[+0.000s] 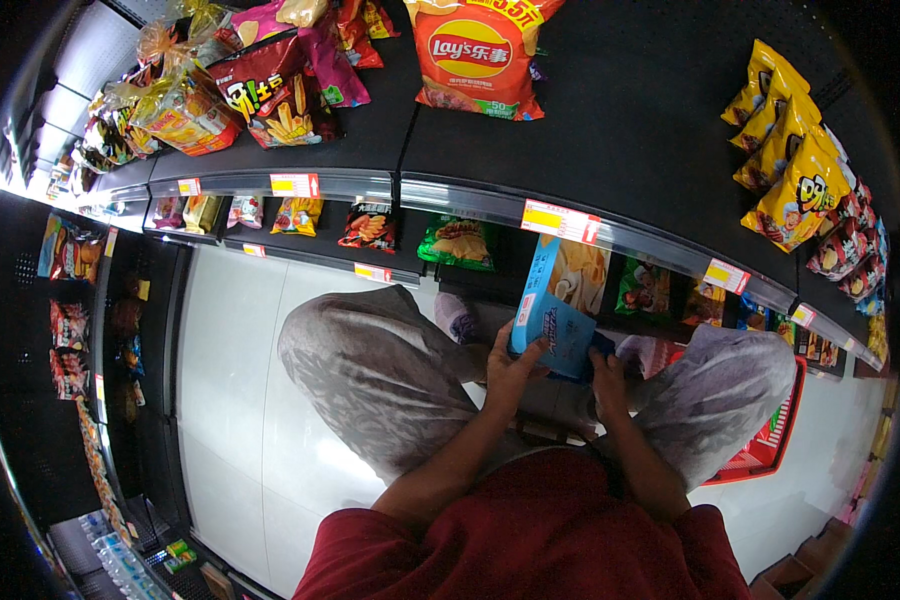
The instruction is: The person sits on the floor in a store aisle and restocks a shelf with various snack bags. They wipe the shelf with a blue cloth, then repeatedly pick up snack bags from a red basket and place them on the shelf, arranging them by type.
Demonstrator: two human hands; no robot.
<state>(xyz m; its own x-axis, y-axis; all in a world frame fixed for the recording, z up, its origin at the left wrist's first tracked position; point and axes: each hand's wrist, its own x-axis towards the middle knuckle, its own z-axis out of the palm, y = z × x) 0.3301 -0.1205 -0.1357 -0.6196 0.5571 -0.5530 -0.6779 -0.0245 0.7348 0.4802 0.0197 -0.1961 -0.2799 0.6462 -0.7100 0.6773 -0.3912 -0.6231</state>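
My left hand grips the near left corner of a blue snack box, which is tilted and has a food picture on one face. The box's far end reaches under the edge of a black shelf. At its near right corner is my right hand, its fingers on a dark blue item whose kind I cannot tell. Just right of the box, a green snack bag stands on the lower shelf, and another green bag stands to its left.
A black upper shelf with a price-tag rail crosses in front, holding a red Lay's chip bag and yellow snack bags. On the floor by my right knee is a red basket. More shelving runs along the left.
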